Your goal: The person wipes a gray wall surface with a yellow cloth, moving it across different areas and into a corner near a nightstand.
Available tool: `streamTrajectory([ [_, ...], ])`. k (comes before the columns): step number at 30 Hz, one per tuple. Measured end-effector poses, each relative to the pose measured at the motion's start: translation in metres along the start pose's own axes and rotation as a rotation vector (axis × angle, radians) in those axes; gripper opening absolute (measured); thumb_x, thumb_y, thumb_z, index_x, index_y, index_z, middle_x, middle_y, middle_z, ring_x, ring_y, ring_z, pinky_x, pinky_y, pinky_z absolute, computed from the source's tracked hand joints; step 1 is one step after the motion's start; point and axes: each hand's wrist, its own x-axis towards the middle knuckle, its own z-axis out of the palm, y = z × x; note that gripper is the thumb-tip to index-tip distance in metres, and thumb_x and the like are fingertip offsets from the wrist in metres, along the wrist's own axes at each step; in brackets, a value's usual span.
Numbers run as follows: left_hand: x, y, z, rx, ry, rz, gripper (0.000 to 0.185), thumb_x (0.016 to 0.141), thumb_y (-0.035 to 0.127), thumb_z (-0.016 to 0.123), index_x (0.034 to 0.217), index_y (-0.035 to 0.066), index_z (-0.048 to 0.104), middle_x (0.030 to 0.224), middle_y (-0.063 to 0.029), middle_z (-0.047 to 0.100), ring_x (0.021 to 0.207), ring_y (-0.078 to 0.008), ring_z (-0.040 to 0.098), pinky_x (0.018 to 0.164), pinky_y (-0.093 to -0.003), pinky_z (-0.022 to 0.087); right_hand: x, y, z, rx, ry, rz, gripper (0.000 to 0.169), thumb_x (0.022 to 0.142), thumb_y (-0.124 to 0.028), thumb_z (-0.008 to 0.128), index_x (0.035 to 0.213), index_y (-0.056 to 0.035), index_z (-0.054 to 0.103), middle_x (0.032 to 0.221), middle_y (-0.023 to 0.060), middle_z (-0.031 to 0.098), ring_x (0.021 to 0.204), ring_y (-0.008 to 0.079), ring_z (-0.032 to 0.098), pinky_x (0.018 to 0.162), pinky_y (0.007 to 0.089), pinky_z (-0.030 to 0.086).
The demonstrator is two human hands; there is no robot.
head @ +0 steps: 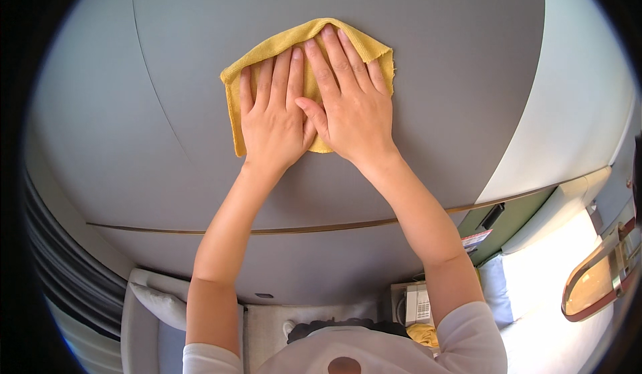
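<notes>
A yellow cloth (313, 146) lies spread against a grey wall panel (441, 98), its upper edge folded over several of my fingertips. Flat on the cloth's left part rests my left hand (275, 113), palm down with the fingers extended. My right hand (351, 93) presses on the right part, its fingers spread and its thumb pointing toward the left hand. The two hands meet or overlap near the thumbs; whether they touch is unclear.
A brown trim strip (321, 229) crosses the wall below my hands. Lower down are a grey sofa (135, 319), a telephone (418, 305) on a small table, and another yellow cloth (423, 334). Dark curtains (75, 253) hang at left; a bed (551, 284) and a lamp (594, 278) are at right.
</notes>
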Motion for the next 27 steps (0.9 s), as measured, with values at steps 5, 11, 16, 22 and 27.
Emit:
streamTrajectory([
  [5, -0.011, 0.008, -0.001, -0.039, -0.046, -0.004, 0.063, 0.095, 0.040, 0.047, 0.144, 0.001, 0.043, 0.147, -0.0139, 0.046, 0.136, -0.0337, 0.041, 0.114, -0.0553, 0.025, -0.015, 0.000, -0.007, 0.006, -0.071, 0.038, 0.066, 0.089, -0.048, 0.061, 0.140, -0.0077, 0.053, 0.150, 0.0094, 0.045, 0.128, 0.0224, 0.050, 0.110, 0.0420, 0.033],
  [11, -0.033, 0.016, -0.003, -0.040, -0.127, 0.027, 0.065, 0.094, 0.042, 0.048, 0.142, 0.000, 0.046, 0.144, -0.0170, 0.048, 0.134, -0.0359, 0.043, 0.112, -0.0548, 0.026, -0.040, -0.003, -0.009, -0.027, -0.131, 0.056, 0.068, 0.090, -0.051, 0.057, 0.142, -0.0083, 0.050, 0.150, 0.0095, 0.044, 0.133, 0.0237, 0.045, 0.111, 0.0436, 0.030],
  [16, -0.043, 0.024, 0.000, -0.031, -0.158, 0.023, 0.066, 0.092, 0.044, 0.049, 0.142, 0.000, 0.047, 0.142, -0.0154, 0.050, 0.129, -0.0344, 0.047, 0.109, -0.0528, 0.029, -0.052, -0.002, -0.011, -0.039, -0.149, 0.065, 0.067, 0.090, -0.051, 0.057, 0.142, -0.0082, 0.051, 0.148, 0.0103, 0.046, 0.134, 0.0239, 0.044, 0.112, 0.0437, 0.029],
  [22, -0.064, 0.032, 0.005, -0.040, -0.224, 0.047, 0.068, 0.090, 0.045, 0.050, 0.143, 0.002, 0.047, 0.140, -0.0134, 0.052, 0.122, -0.0313, 0.052, 0.102, -0.0470, 0.037, -0.079, -0.002, -0.012, -0.034, -0.216, 0.107, 0.067, 0.094, -0.052, 0.052, 0.144, -0.0076, 0.048, 0.150, 0.0141, 0.044, 0.137, 0.0279, 0.042, 0.111, 0.0449, 0.028],
  [27, -0.062, 0.034, 0.006, -0.017, -0.246, 0.060, 0.071, 0.088, 0.046, 0.051, 0.143, 0.003, 0.046, 0.140, -0.0135, 0.052, 0.122, -0.0304, 0.052, 0.101, -0.0486, 0.037, -0.084, 0.003, -0.010, -0.027, -0.198, 0.095, 0.067, 0.096, -0.052, 0.051, 0.145, -0.0074, 0.046, 0.150, 0.0151, 0.044, 0.138, 0.0275, 0.042, 0.106, 0.0424, 0.032],
])
